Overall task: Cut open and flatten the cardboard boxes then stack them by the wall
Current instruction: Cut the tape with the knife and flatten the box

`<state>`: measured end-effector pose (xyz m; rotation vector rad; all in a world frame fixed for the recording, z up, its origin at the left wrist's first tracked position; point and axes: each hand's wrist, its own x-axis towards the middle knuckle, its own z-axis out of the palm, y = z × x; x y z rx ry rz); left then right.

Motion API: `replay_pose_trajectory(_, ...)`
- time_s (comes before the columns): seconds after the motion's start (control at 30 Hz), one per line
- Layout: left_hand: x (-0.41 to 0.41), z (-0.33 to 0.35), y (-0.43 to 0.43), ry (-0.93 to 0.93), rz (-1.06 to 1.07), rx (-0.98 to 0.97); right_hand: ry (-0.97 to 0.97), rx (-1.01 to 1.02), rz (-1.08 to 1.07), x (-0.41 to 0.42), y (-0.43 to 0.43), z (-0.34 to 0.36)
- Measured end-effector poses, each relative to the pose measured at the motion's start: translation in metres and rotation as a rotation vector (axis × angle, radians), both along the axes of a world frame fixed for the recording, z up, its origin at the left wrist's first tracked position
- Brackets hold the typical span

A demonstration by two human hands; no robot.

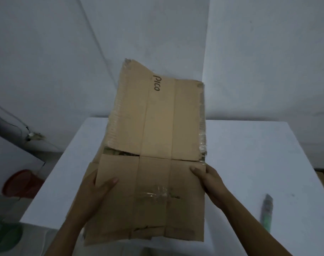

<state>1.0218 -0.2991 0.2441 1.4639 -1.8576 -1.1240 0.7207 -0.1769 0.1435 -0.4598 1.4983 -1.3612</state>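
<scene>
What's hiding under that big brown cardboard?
Mostly the white table. The left hand and right hand grip the cardboard with thumbs on top; their other fingers go beneath, hidden. Anything else on the table under it is covered.

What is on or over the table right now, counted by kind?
Flattened cardboard: 1
Blurred green tool lying on the table: 1
Hands gripping the cardboard: 2 (left hand, right hand)
Total: 4
</scene>
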Motion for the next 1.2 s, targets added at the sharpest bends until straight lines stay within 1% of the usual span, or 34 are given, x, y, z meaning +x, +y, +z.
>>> replay_pose_trajectory(0.07, 0.033, -0.007, -0.037, 0.005, 0.026, 0.041, 0.013, 0.007, -0.018, 0.030, -0.028, 0.002)
replay_pose_trajectory(0.13, 0.061, -0.026, -0.078, -0.029, 0.043, 0.051, 0.032, 0.050, -0.012, 0.059, -0.054, -0.003)
replay_pose_trajectory(0.23, 0.085, -0.072, -0.136, -0.176, 0.041, 0.068, 0.109, 0.211, 0.011, 0.098, -0.079, -0.031)
replay_pose_trajectory(0.3, 0.093, -0.107, -0.162, -0.299, 0.001, 0.180, 0.147, 0.357, 0.027, 0.121, -0.085, -0.051)
replay_pose_trajectory(0.37, 0.101, -0.132, -0.174, -0.352, -0.026, 0.321, 0.226, 0.453, -0.003, 0.141, -0.088, -0.060)
replay_pose_trajectory(0.43, 0.106, -0.146, -0.179, -0.332, -0.025, 0.400, 0.340, 0.491, -0.053, 0.154, -0.091, -0.060)
replay_pose_trajectory(0.57, 0.105, -0.156, -0.183, -0.232, 0.018, 0.445, 0.464, 0.533, -0.079, 0.167, -0.097, -0.060)
replay_pose_trajectory(0.63, 0.106, -0.160, -0.180, -0.193, 0.034, 0.425, 0.493, 0.548, -0.086, 0.172, -0.097, -0.059)
replay_pose_trajectory(0.73, 0.110, -0.163, -0.171, -0.206, 0.007, 0.354, 0.539, 0.572, -0.074, 0.179, -0.097, -0.054)
replay_pose_trajectory(0.83, 0.112, -0.165, -0.164, -0.204, 0.018, 0.300, 0.537, 0.588, -0.071, 0.179, -0.093, -0.056)
replay_pose_trajectory(0.97, 0.114, -0.172, -0.161, -0.266, 0.033, 0.250, 0.558, 0.629, -0.031, 0.182, -0.088, -0.059)
replay_pose_trajectory(1.1, 0.113, -0.166, -0.160, -0.378, 0.079, 0.251, 0.552, 0.658, -0.007, 0.184, -0.086, -0.060)
replay_pose_trajectory(1.2, 0.119, -0.168, -0.160, -0.329, 0.053, 0.275, 0.545, 0.639, -0.026, 0.185, -0.082, -0.068)
